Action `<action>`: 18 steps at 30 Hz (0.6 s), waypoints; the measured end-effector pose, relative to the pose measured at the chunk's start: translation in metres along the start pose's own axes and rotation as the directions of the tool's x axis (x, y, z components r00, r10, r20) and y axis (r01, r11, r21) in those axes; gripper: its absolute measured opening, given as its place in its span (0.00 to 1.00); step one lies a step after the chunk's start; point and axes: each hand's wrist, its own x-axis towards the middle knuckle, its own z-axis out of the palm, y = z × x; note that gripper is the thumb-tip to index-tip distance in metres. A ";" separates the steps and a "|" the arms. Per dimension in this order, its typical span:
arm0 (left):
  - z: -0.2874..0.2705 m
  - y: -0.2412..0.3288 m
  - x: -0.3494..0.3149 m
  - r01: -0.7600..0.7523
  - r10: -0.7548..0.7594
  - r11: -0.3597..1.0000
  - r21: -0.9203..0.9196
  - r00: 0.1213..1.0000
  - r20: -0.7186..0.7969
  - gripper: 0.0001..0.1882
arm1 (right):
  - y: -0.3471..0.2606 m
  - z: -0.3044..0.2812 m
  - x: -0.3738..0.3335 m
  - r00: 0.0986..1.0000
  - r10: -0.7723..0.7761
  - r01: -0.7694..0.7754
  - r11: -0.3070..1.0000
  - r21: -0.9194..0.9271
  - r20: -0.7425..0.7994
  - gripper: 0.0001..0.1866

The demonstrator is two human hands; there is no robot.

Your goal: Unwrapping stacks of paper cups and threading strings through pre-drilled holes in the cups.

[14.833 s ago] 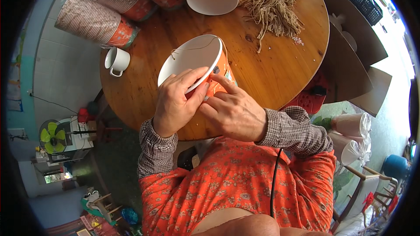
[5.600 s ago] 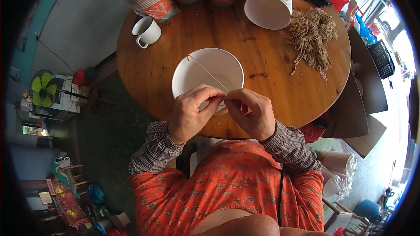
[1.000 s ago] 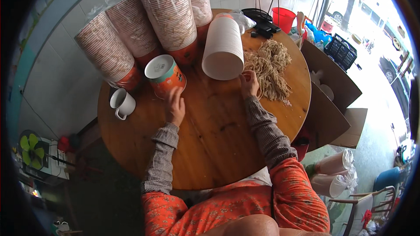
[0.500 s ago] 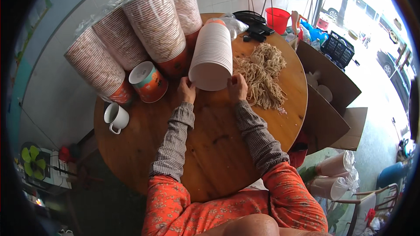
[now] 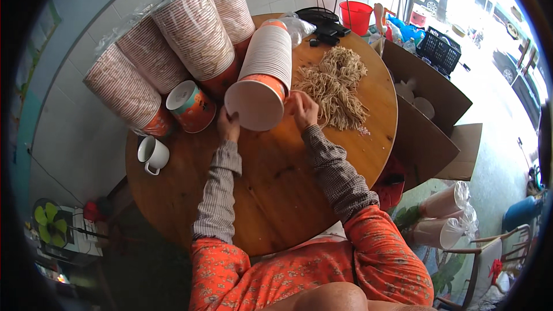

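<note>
A long nested stack of paper tubs (image 5: 266,52), white at the rims, lies on its side on the round wooden table (image 5: 271,196). The nearest paper tub (image 5: 253,106) sticks out of the stack, its mouth toward me and its orange printed wall showing. My left hand (image 5: 228,125) is closed at the left lower edge of its rim. On the other side my right hand (image 5: 303,110) has its fingers curled against the orange wall near the rim; its fingertips are partly hidden. Right of the stack lies a loose heap of beige noodle-like strands (image 5: 337,86).
Several plastic-wrapped tub stacks (image 5: 193,29) stand at the left, beside a single printed tub (image 5: 193,109) and a white mug (image 5: 153,152). A red bucket (image 5: 355,17) and dark items (image 5: 322,23) are at the back. An open cardboard box (image 5: 429,115) stands right of the table.
The nearest tub has come partly out of the stack toward me, baring its orange wall. Both hands have shifted slightly left in the view, and the left is a little lower.
</note>
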 end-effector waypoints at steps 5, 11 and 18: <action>-0.089 0.028 -0.059 0.053 -0.065 0.985 -0.166 0.996 -0.066 0.25 | 0.013 -0.032 0.020 0.979 -0.116 0.031 0.898 -0.439 -0.167 0.10; -0.137 0.121 -0.137 0.327 -0.334 0.902 -0.281 0.942 0.024 0.29 | 0.007 -0.051 0.012 0.988 0.137 0.020 0.333 -0.943 0.070 0.10; -0.141 0.134 -0.206 0.015 -0.043 0.993 -0.115 0.968 -0.247 0.33 | -0.004 -0.088 -0.001 0.978 0.132 0.032 0.666 -0.746 0.160 0.09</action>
